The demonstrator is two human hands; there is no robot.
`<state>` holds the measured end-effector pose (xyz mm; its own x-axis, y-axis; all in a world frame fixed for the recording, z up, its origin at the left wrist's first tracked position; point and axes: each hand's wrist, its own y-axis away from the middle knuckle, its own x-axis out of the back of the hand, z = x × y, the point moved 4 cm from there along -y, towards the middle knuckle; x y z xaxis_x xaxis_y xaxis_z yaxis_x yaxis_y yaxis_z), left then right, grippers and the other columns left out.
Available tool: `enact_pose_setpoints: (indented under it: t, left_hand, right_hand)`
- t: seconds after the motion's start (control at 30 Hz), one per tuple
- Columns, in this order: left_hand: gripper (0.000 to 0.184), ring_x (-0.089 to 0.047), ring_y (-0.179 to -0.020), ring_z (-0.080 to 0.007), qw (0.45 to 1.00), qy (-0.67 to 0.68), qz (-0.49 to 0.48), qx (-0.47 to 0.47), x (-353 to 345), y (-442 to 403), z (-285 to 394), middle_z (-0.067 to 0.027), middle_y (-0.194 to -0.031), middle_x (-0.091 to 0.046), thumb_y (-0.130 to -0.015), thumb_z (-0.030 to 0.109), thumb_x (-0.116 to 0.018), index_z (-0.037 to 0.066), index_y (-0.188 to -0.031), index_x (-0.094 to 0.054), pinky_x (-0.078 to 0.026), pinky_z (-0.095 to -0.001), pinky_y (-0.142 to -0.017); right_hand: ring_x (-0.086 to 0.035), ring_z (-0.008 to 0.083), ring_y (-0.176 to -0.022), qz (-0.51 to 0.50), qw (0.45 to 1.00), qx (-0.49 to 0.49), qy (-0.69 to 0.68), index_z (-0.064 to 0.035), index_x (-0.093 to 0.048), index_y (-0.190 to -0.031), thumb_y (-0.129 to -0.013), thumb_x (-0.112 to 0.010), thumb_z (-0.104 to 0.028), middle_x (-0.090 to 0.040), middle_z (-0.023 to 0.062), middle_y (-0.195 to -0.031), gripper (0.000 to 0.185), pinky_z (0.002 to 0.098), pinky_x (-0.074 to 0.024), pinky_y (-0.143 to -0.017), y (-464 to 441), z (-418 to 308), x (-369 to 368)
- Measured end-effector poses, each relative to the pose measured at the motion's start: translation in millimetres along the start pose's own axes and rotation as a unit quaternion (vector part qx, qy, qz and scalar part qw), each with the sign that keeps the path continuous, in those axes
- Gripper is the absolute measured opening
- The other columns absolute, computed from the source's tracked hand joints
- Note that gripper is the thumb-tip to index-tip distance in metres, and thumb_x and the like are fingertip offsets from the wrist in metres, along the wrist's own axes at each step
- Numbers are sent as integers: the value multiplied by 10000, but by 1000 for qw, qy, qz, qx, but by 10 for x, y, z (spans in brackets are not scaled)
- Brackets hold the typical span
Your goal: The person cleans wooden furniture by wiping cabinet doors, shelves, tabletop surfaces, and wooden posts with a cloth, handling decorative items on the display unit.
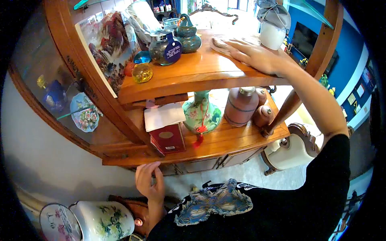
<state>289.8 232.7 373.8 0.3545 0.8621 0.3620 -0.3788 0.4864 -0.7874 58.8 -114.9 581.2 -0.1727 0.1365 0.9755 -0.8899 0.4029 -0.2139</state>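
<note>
My right hand lies flat, fingers stretched out, on the wooden upper shelf. Whether anything thin is under its palm, I cannot tell. Just beyond its wrist stands a white jar with a grey cloth cover. Left of the fingers are a dark green gourd-shaped bottle and a glass jar with a blue tag. My left hand hangs by the front edge of the lower shelf, fingers loosely bent, thumb apart, holding nothing. Above it stands a red box with a pale top.
On the lower shelf stand a green floral vase with a red tassel and brown jars. A landscape picture, a yellow glass ornament and a blue one occupy the upper left. A floral pot and a chair flank me.
</note>
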Motion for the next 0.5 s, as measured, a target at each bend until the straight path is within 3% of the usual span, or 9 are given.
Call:
enact_pose_setpoints:
  t: [0.03, 0.1, 0.17, 0.2, 0.27, 0.33, 0.5]
  left_hand:
    - [168, -671, -836, -317, 1000, -6, 2, -6, 16, 6, 1, -125, -920, -731, -816, -74, -668, 10, -948, -727, -527, -392, -789]
    - [166, -668, -831, -314, 1000, -10, 6, -13, 20, 20, -8, -126, -915, -729, -817, -73, -668, 12, -946, -729, -526, -391, -786]
    - [170, -666, -826, -309, 999, 8, 5, 32, -22, 34, -38, -126, -911, -727, -819, -72, -669, 19, -948, -731, -528, -386, -785]
    - [170, -666, -826, -309, 1000, 17, 0, 23, -78, 15, 3, -126, -911, -727, -819, -72, -669, 19, -948, -731, -528, -386, -785]
    - [175, -668, -825, -306, 998, 35, -35, 43, -222, -45, 80, -124, -910, -728, -821, -73, -666, 21, -954, -732, -533, -383, -788]
    - [174, -671, -834, -305, 997, 52, -62, 2, -444, -139, 298, -122, -913, -729, -823, -70, -666, 22, -955, -733, -535, -380, -795]
    - [175, -685, -853, -303, 981, 111, -120, -101, -797, -243, 655, -101, -936, -744, -834, -55, -665, 28, -970, -737, -534, -386, -819]
  right_hand:
    - [-329, 368, -1504, 32, 998, 45, 38, -172, -336, -1613, -1104, -336, -471, -353, 175, -1637, 591, 446, -262, -1251, 164, -25, -17]
    - [-400, 373, -1465, 64, 997, -36, 14, -162, -430, -1568, -1092, -389, -461, -469, 154, -1568, 564, 451, -320, -1225, 333, -239, -27]
    - [-531, 351, -1363, 181, 976, -14, 120, -170, -573, -1462, -1047, -494, -445, -606, 108, -1439, 503, 484, -450, -1121, 427, -619, -70]
    - [-570, 351, -1306, 183, 972, -47, 139, -200, -591, -1441, -1019, -550, -418, -634, 87, -1389, 477, 508, -487, -1062, 439, -892, -58]
    - [-589, 364, -1231, 306, 941, 45, 135, -266, -626, -1379, -927, -659, -319, -622, 49, -1336, 456, 531, -480, -1050, 357, -1150, -183]
    - [-589, 338, -1223, 366, 918, 114, 104, -282, -655, -1314, -889, -605, -262, -629, 51, -1266, 429, 519, -487, -1014, 148, -1194, -355]
    - [-580, 317, -1262, 414, 894, 137, 107, -321, -618, -1352, -901, -593, -263, -626, 57, -1300, 456, 481, -503, -989, 326, -1079, -324]
